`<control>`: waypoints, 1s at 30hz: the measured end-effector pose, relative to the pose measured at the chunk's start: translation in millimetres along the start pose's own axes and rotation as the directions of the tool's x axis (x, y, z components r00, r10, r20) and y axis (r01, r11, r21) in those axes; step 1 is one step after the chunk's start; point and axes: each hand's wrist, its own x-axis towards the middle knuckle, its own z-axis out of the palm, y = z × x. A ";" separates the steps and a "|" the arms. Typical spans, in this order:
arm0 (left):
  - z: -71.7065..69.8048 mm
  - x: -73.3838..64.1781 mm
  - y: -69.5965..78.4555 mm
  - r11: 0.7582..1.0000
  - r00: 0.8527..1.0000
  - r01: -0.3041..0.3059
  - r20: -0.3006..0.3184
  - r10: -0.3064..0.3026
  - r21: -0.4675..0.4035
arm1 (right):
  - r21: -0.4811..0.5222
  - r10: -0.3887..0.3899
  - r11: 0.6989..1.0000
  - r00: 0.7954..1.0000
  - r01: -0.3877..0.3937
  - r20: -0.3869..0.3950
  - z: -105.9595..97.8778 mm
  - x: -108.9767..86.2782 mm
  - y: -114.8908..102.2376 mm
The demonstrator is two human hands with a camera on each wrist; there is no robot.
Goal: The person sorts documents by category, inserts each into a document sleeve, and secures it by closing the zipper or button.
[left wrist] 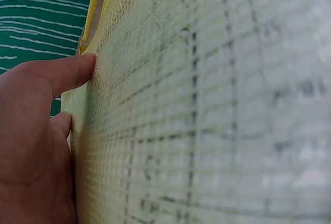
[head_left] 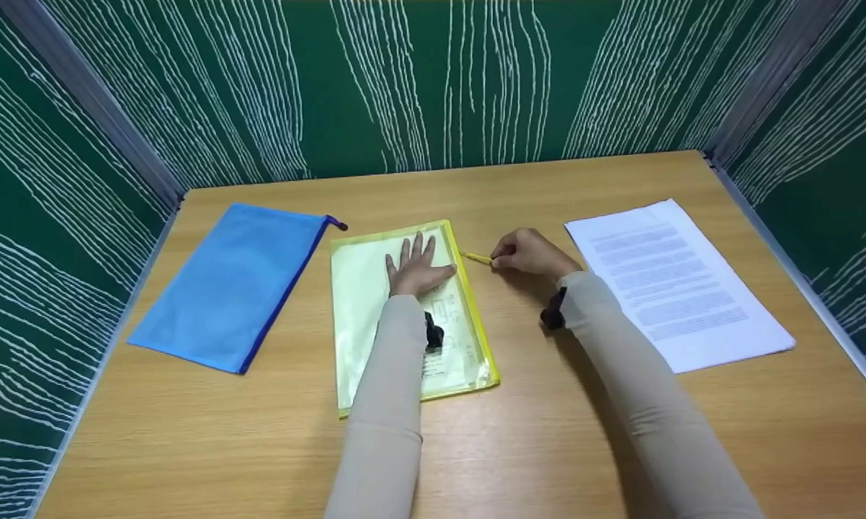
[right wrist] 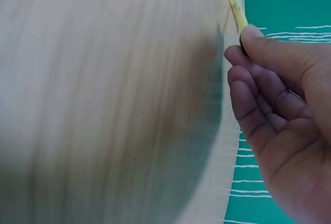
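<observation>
A yellow-edged mesh zip pouch [head_left: 346,317] with printed paper inside lies mid-table in the head view. My left hand [head_left: 413,274] rests on its upper part, fingers straight and spread; the left wrist view has the thumb [left wrist: 77,71] along the mesh near the yellow edge. Just right of the pouch, my right hand [head_left: 530,252] pinches a narrow yellow zipper pull [head_left: 478,257] between thumb and forefinger. Up close in the right wrist view, the pull [right wrist: 235,9] has a dark end at the fingertips, and the other fingers curl loosely below.
To the left lies a blue zip pouch [head_left: 224,288] with a dark purple edge. A stack of printed sheets [head_left: 674,281] is on the right, near my right forearm. Green panels [head_left: 433,86] with white lines stand behind and beside the wooden table [head_left: 274,447].
</observation>
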 end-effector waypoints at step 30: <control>-1.1 7.9 3.0 0.999 0.998 0.042 -0.043 -0.041 0.015 | -0.091 -0.180 0.978 0.981 0.186 0.070 -1.8 -17.3 5.9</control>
